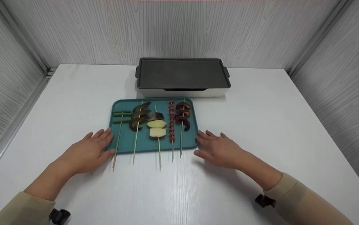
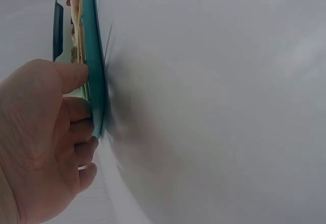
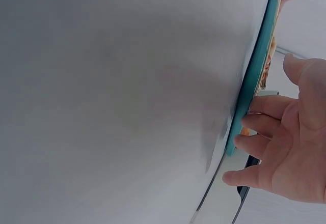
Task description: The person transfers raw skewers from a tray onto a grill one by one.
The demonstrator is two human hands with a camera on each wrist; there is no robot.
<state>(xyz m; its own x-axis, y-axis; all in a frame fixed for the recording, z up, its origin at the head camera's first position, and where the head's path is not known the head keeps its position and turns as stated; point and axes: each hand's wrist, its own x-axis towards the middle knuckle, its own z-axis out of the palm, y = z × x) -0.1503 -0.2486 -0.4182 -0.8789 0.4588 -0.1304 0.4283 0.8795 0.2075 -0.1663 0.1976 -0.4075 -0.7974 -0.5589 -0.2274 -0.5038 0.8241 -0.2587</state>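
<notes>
A teal tray (image 1: pixel 142 147) lies on the white table, carrying several skewers. From left to right these bear green stalks (image 1: pixel 122 113), shrimp (image 1: pixel 139 116), mixed slices (image 1: pixel 157 132) with a dark piece above pale ones, small red pieces (image 1: pixel 172 121), and dark red curved pieces (image 1: pixel 182 113). Bare stick ends jut over the tray's near edge. My left hand (image 1: pixel 87 153) is at the left rim, its fingers extended; in the left wrist view the thumb (image 2: pixel 74 76) meets the edge. At the right rim, my right hand (image 1: pixel 220 150) has its fingers spread, fingertips right at the edge.
Behind the tray stands an electric griddle with a flat dark plate (image 1: pixel 182 73) and a white base (image 1: pixel 154 92). Pale wood-grain panels (image 1: pixel 179 31) enclose the table (image 1: pixel 260 103) at the back and both sides.
</notes>
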